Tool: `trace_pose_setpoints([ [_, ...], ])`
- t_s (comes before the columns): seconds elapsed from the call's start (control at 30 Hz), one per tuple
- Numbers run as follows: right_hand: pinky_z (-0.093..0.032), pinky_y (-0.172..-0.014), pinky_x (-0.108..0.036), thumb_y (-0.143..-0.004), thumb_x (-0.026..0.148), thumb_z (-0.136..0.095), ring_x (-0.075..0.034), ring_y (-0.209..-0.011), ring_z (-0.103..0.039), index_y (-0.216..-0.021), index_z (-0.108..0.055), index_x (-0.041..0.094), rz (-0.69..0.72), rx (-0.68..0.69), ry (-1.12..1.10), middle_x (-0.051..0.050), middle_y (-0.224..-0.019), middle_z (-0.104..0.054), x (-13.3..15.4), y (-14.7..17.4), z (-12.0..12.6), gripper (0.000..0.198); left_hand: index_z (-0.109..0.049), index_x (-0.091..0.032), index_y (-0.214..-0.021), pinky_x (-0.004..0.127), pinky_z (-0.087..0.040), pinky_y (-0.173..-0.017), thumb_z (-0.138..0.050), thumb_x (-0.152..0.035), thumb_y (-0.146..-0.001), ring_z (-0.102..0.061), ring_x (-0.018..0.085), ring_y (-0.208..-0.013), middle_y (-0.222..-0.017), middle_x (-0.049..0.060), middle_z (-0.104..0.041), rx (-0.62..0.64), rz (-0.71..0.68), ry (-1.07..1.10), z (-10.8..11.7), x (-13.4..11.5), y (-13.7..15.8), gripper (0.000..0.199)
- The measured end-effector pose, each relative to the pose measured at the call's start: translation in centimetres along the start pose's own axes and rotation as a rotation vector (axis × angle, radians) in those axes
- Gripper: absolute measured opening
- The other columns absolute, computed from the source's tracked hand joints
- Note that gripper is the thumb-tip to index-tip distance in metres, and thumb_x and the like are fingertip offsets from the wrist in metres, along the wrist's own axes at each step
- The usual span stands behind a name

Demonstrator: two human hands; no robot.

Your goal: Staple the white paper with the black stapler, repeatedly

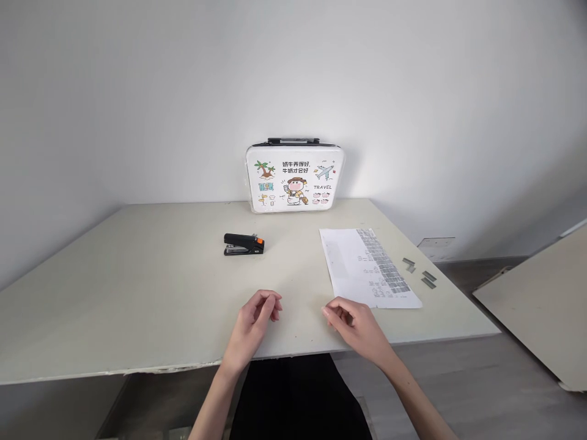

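My left hand (257,321) rests near the table's front edge, its fingers loosely curled in and nothing seen in them. To its right, my right hand (355,324) is curled the same way, thumb against the index finger, also without anything visible in its grasp. A black stapler (244,244) with an orange part lies beyond my left hand, apart from it. Just past my right hand is a printed sheet of paper (353,269), lying flat. Several strips of staples (429,279) are on the table to the right of the paper.
At the back of the table (151,293), a white case (270,198) with cartoon prints and a dark handle stands against the wall (183,98). The table's front edge runs below my hands. Another pale panel (541,305) is at the right, beyond a gap.
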State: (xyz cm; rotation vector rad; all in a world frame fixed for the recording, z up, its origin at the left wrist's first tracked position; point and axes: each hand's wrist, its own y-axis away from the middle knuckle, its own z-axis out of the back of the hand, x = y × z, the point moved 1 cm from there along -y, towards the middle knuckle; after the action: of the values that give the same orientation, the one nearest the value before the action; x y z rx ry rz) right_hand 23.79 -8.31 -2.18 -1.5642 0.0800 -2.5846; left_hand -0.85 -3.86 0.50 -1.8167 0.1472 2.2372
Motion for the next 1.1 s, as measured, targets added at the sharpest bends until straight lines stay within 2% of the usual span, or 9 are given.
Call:
trace_pose_setpoints([
  [0.8, -0.041, -0.058, -0.029, -0.103, 0.057, -0.049, -0.017, -0.063, -0.053, -0.08, -0.059, 0.024, -0.011, -0.008, 0.029, -0.001, -0.072, -0.065, -0.27, -0.06, -0.23, 0.042, -0.067, -0.022, -0.096, 0.031, -0.051, -0.082, -0.052, -0.051, -0.103, -0.061, 0.018, -0.079, -0.089, 0.003, -0.066, 0.002, 0.007, -0.01, 0.07, 0.07, 0.09, 0.033],
  [1.1, -0.045, -0.057, -0.028, -0.103, 0.059, -0.049, -0.017, -0.064, -0.058, -0.08, -0.061, 0.024, 0.009, 0.007, 0.012, -0.002, -0.072, -0.067, -0.04, -0.17, -0.15, 0.044, -0.068, -0.022, -0.097, 0.032, -0.053, -0.081, -0.052, -0.053, -0.103, -0.062, 0.019, -0.079, -0.089, 0.004, -0.067, 0.002, 0.001, -0.017, 0.11, 0.11, 0.14, 0.035],
])
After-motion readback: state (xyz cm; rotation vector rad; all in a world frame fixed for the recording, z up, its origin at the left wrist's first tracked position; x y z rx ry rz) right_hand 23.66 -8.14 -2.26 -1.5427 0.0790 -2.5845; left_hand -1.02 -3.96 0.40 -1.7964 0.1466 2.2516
